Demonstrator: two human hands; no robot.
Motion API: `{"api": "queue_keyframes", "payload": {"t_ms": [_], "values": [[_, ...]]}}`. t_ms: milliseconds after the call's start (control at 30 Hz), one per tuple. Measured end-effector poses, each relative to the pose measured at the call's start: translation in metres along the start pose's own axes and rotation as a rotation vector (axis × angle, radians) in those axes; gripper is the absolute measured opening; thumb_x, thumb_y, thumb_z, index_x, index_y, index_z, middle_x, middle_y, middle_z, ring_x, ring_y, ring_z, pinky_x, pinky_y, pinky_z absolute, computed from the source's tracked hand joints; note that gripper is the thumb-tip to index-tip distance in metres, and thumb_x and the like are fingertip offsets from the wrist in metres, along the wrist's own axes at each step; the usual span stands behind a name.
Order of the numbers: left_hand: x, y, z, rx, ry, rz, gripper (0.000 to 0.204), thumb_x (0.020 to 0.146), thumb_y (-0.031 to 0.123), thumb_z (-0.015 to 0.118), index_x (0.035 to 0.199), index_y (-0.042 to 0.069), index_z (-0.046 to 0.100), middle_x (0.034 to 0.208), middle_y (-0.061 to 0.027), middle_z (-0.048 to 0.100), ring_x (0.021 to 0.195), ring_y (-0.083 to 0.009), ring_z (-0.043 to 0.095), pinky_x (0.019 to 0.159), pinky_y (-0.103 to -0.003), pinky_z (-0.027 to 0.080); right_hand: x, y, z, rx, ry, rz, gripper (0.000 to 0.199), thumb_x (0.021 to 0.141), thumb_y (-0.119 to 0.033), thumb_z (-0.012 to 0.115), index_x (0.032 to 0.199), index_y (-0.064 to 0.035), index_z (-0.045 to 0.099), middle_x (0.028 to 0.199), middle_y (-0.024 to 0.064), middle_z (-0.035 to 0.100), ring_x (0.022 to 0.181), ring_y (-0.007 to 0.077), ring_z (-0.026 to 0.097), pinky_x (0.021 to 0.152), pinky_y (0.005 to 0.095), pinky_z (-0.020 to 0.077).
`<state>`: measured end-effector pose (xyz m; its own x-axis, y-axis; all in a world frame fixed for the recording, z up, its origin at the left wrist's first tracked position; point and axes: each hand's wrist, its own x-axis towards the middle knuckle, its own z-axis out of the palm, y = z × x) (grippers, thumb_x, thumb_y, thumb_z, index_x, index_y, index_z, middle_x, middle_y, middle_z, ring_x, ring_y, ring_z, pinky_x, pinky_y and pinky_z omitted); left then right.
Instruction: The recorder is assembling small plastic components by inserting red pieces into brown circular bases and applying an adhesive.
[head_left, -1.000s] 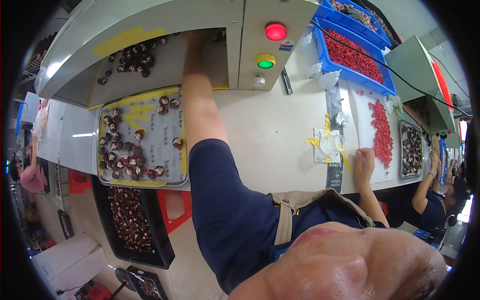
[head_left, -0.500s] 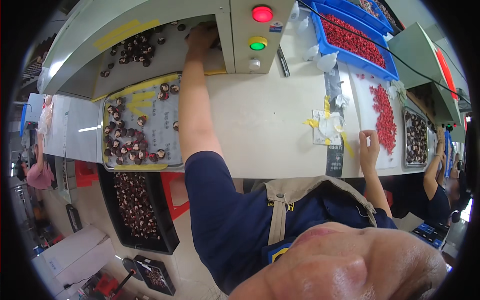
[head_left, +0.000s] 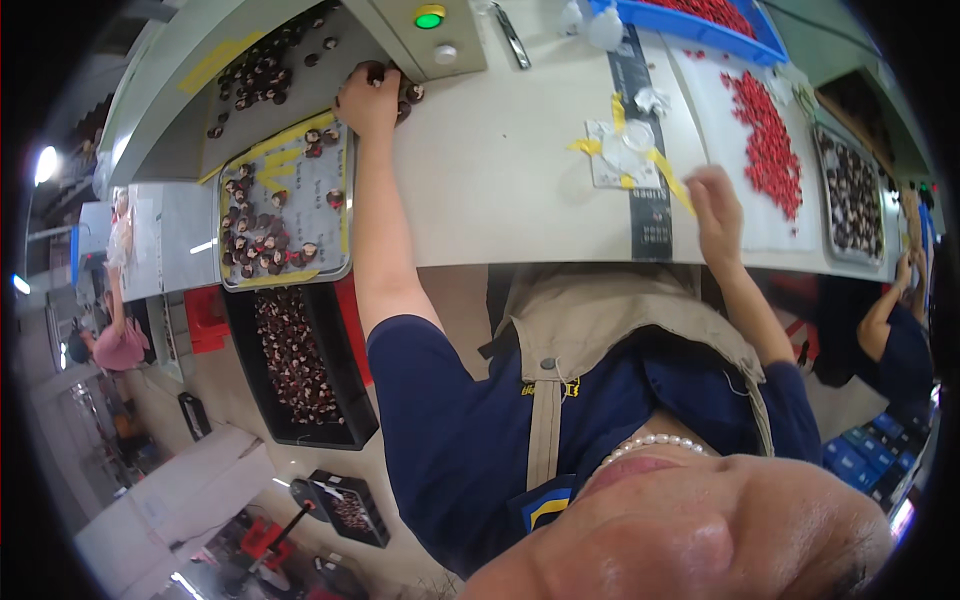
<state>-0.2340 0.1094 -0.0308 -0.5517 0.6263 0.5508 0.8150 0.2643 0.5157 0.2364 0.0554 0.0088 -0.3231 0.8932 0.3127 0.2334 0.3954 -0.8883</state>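
My left hand point(head_left: 368, 105) is at the mouth of a machine opening, beside a tray. Its fingers curl around small round dark-brown pieces point(head_left: 410, 93) with pale patches, like tiny doll heads; several show at its fingertips. The metal tray point(head_left: 285, 283), edged with yellow tape, carries more such pieces point(head_left: 262, 250). Over the front of the table, my right hand point(head_left: 718, 215) has bent fingers drawn close together; whether something tiny is between them is hidden. Nearest to it are a yellow tape strip point(head_left: 672, 180), a taped white square with a round dish point(head_left: 626, 155), and small red pieces point(head_left: 765, 150).
The machine's panel point(head_left: 415, 35) has a lit green button. Dark pieces point(head_left: 255, 80) lie inside it. A pen-like tool point(head_left: 510, 38), white bottles point(head_left: 606, 28) and a blue bin point(head_left: 700, 22) stand behind. A full tray point(head_left: 850, 195) sits right; a black crate point(head_left: 345, 420) is below left.
My left hand has drawn back from inside the machine opening, with dark pieces in its fingers. The view has shifted, and my right hand's fingers have changed from a loop to a tighter bend.
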Motion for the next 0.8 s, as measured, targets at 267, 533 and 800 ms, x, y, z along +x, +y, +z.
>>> {"api": "queue_keyframes", "payload": {"t_ms": [267, 533, 800], "values": [[-0.045, 0.029, -0.009, -0.072, -0.061, 0.08, 0.021, 0.07, 0.03, 0.066, 0.086, 0.016, 0.067, 0.088, -0.0029, 0.067, 0.084, -0.0267, 0.06, 0.082, -0.041, 0.041, 0.057, -0.034, 0.127, 0.416, -0.44, 0.174, 0.032, 0.096, -0.033, 0.045, 0.107, -0.0024, 0.05, 0.11, 0.0063, 0.049, 0.102, 0.0135, 0.048, 0.094, 0.0294, 0.038], [-0.099, 0.069, -0.034, -0.214, -0.317, 0.315, 0.032, 0.079, 0.031, 0.065, 0.105, 0.012, 0.064, 0.11, -0.0094, 0.06, 0.097, -0.0305, 0.056, 0.086, -0.042, 0.041, 0.086, -0.005, 0.199, 0.816, -0.329, 0.51, 0.041, 0.093, -0.037, 0.051, 0.11, 0.0003, 0.05, 0.098, 0.0058, 0.053, 0.089, 0.0137, 0.047, 0.082, 0.0316, 0.0423], [-0.122, 0.084, -0.05, 0.191, -0.299, 0.617, 0.043, 0.078, 0.037, 0.064, 0.116, 0.02, 0.059, 0.124, -0.0143, 0.05, 0.095, -0.0323, 0.055, 0.097, -0.065, 0.024, 0.046, -0.021, 0.146, 0.519, -0.35, 0.354, 0.028, 0.096, -0.031, 0.046, 0.104, -0.0038, 0.052, 0.105, 0.0071, 0.058, 0.099, 0.0116, 0.052, 0.087, 0.0274, 0.043]]}}
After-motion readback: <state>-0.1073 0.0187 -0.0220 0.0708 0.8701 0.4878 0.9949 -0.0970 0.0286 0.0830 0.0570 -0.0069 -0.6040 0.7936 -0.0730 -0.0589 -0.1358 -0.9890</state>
